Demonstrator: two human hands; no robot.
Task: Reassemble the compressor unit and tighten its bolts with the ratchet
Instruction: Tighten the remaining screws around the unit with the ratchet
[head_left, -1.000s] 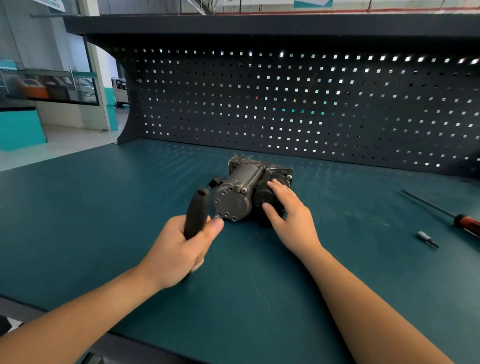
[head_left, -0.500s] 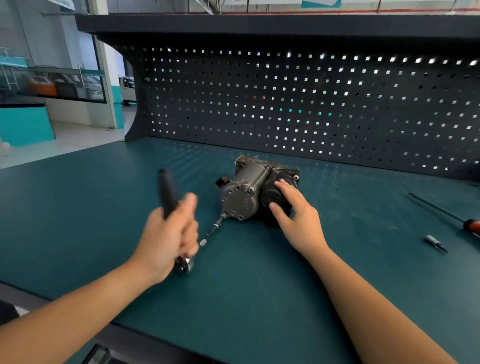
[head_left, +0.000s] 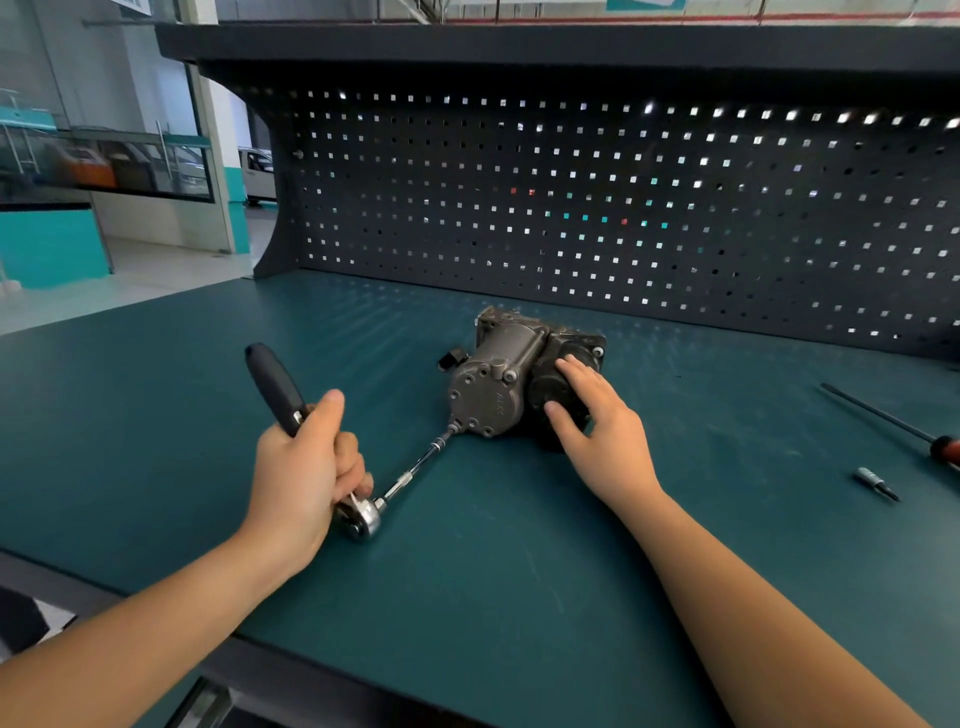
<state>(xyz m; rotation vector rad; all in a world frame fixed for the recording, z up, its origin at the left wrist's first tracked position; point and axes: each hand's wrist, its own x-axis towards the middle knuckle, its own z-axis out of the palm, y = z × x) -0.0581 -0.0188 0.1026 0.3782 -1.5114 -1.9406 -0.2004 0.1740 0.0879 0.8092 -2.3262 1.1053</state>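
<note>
A grey metal compressor unit (head_left: 493, 379) lies on the green bench top near the middle. My right hand (head_left: 597, 431) rests on its dark right-hand side with fingers spread and mostly straight. My left hand (head_left: 306, 467) grips the ratchet (head_left: 275, 384) by its black handle, which leans up and to the left. The chrome ratchet head (head_left: 363, 514) sits low by my fingers. A thin extension bar (head_left: 421, 462) runs from the head to a bolt at the lower left of the compressor's round end cover.
A screwdriver with a red handle (head_left: 893, 421) lies at the right edge of the bench. A small bit (head_left: 878, 483) lies just in front of it. A dark pegboard (head_left: 623, 208) closes the back. The bench's front edge (head_left: 260, 660) runs close below my arms.
My left hand has swung the ratchet handle from near the compressor over to the left, pivoting about the extension bar. My right hand has stayed on the compressor.
</note>
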